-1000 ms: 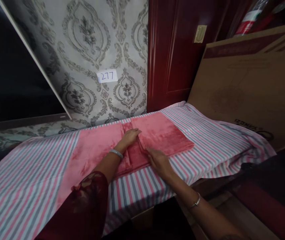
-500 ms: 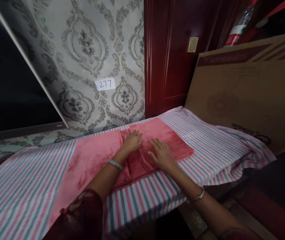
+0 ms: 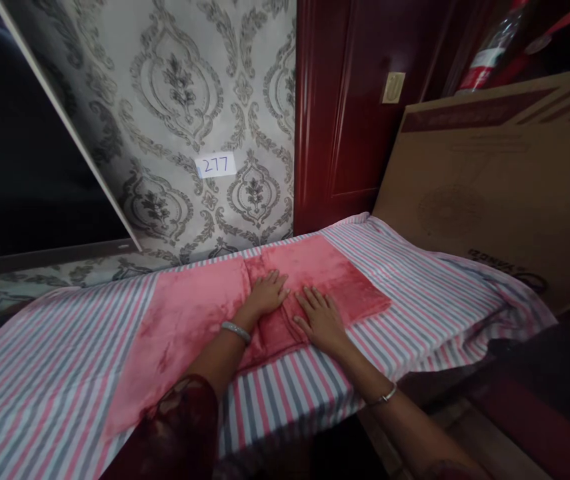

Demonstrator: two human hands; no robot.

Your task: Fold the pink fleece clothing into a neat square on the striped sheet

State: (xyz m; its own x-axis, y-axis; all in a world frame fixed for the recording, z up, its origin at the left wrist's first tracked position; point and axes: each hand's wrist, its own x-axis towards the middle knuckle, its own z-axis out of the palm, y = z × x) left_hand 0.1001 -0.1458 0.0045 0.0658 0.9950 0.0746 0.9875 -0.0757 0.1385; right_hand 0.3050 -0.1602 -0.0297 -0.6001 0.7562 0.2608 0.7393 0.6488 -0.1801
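The pink cloth [image 3: 309,280] is pressed flat under both hands, the left hand [image 3: 267,294] and right hand [image 3: 321,319] laid side by side with each grip spread, nothing pinched. Its folded part lies beneath the palms (the unfolded stretch extends leftward) on the striped sheet [image 3: 415,293].

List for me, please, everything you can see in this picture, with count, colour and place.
pink cloth: one, pink plush, partly folded, on the striped sheet at centre
striped sheet: one, pink, grey and white stripes, covering the work surface
paper label: one, white, reads 277, on the patterned wall
cardboard sheet: one, brown, leaning at right
wooden door: one, dark red, behind the sheet
bracelets: two, silver, one on each wrist
left hand: flat on the pink cloth
right hand: flat on the pink cloth, fingers spread
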